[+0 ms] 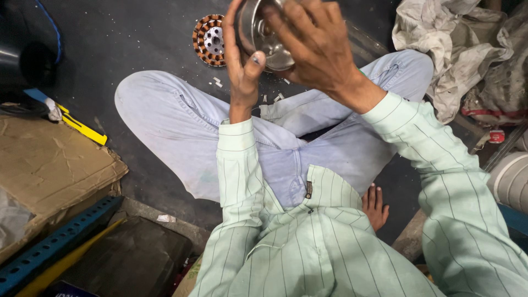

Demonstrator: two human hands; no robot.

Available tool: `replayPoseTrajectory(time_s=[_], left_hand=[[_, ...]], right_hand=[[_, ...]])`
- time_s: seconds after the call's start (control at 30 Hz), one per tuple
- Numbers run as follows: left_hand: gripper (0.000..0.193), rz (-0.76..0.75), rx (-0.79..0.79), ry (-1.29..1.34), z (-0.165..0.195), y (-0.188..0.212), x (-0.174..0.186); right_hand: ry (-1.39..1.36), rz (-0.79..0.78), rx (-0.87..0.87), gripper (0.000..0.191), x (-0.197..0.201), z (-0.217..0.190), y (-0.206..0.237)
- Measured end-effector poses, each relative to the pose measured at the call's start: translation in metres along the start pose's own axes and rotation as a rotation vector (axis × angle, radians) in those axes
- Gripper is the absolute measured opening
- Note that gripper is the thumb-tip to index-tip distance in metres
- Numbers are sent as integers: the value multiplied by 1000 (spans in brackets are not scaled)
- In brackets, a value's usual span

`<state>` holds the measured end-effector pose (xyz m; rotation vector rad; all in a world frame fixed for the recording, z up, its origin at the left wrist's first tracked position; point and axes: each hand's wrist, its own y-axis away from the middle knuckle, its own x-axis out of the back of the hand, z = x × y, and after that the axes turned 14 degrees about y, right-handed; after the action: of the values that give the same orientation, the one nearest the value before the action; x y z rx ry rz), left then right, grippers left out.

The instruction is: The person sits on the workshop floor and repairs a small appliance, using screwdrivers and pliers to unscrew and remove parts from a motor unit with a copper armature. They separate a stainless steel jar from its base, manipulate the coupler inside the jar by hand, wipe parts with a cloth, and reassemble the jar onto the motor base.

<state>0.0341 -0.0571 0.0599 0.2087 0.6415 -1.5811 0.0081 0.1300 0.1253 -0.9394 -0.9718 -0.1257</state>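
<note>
While you sit cross-legged on the dark floor (pixel 137 38), your left hand (pixel 242 60) and right hand (pixel 316 44) both close around a shiny metal motor cover (pixel 264 33) held up at twelve o'clock. At eleven o'clock the copper-wound stator (pixel 208 39) lies apart on the floor, so the two parts are not yet joined.

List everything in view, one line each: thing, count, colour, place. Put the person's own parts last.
Metal housing: one, shiny silver, held up between both hands.
Wound stator: one, copper and white, on the dark floor beyond the knees.
Cardboard box: one, brown, lower left.
Yellow strip: one, beside the box.
Crumpled cloth: one heap, dirty white, upper right.
Blue perforated bar: one, bottom left.
Left hand: holding the housing's left side.
Right hand: covering its right side.
</note>
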Motion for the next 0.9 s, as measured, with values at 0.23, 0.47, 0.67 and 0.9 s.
replayPoseTrajectory(time_s=[0.23,0.47,0.67,0.9], left_hand=[[90,1,-15,-35,1,1,0],[93,8,11,0,-1,0,-1],[93,-5,4,-29,-2,0,0],[90,2,-53,-141,-2,-1,0]], right_hand=[[-15,-39,-26,33,-4,0,6],[-68,61,-51,57,10,-2,-9],[-36,-81,-6,37,4,2,-7],[-245,-7,-154,33,7,5,35]])
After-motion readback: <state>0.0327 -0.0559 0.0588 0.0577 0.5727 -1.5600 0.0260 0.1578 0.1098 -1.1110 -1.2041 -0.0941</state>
